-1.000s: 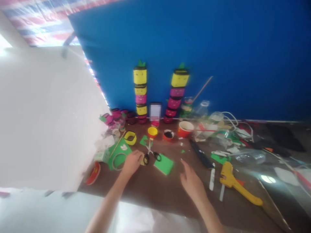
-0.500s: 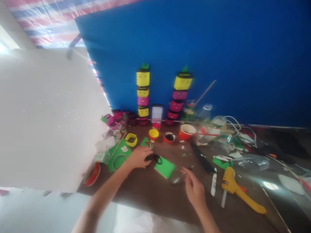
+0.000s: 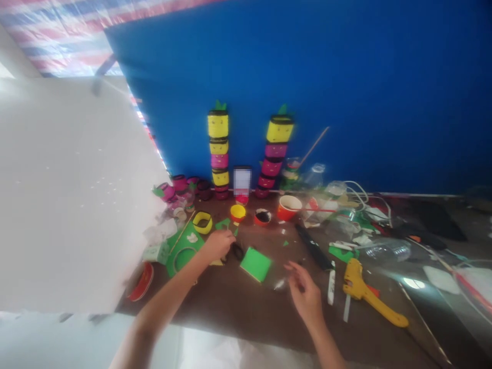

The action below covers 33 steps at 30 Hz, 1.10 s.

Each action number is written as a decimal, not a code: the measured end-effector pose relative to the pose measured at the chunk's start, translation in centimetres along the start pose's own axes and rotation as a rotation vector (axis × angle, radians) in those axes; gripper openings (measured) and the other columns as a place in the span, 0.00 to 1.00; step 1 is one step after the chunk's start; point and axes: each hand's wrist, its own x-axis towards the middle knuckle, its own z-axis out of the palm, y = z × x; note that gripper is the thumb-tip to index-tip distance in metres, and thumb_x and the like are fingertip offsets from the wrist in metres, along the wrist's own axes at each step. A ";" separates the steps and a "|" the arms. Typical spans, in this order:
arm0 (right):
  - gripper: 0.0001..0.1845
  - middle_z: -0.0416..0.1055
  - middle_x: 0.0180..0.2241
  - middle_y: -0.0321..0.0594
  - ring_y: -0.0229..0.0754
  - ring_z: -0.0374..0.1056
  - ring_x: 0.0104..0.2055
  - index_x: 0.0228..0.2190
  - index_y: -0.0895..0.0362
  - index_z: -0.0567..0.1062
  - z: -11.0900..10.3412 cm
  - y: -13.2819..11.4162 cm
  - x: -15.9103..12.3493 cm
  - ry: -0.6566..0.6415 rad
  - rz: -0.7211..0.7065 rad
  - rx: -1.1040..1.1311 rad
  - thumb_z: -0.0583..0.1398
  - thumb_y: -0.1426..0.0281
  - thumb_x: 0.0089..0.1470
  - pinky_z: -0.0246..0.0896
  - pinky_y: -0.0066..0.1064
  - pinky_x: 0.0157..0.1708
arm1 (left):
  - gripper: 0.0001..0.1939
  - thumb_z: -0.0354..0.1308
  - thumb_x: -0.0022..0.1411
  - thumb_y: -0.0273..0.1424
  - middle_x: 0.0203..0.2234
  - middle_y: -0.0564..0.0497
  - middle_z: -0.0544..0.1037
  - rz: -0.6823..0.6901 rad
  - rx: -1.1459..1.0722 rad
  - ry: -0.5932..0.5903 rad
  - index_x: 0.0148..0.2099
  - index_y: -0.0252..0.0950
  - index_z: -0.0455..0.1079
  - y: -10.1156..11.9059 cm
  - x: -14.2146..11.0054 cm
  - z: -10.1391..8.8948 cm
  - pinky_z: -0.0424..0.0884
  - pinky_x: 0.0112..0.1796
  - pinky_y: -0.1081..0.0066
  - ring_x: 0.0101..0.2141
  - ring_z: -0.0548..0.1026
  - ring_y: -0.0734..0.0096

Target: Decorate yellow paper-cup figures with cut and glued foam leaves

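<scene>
Probably the scissors (image 3: pixel 238 251), partly hidden at the left hand (image 3: pixel 220 245) on the bench (image 3: pixel 230 302), are light but stiff; their dark loop seems the safe place to hold. The left fingers are bent, yet I cannot tell if they grip. The right hand (image 3: pixel 306 294) curls its fingers loosely, its hold also unclear. Between them lies a flat green block (image 3: pixel 255 264), rectangular, perhaps soft foam, best taken by its edges.

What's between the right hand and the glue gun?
A white tube, between right hand and glue gun in the head view; a black bar's near end sits just above it.
</scene>
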 end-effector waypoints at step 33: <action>0.30 0.69 0.50 0.47 0.49 0.68 0.49 0.50 0.51 0.68 2.7 -3.9 0.8 -0.137 0.321 0.615 0.62 0.56 0.46 0.65 0.38 0.43 | 0.41 0.65 0.45 0.46 0.53 0.36 0.65 0.283 -0.635 0.302 0.58 0.34 0.57 5.5 -1.5 4.4 0.59 0.55 0.51 0.57 0.59 0.52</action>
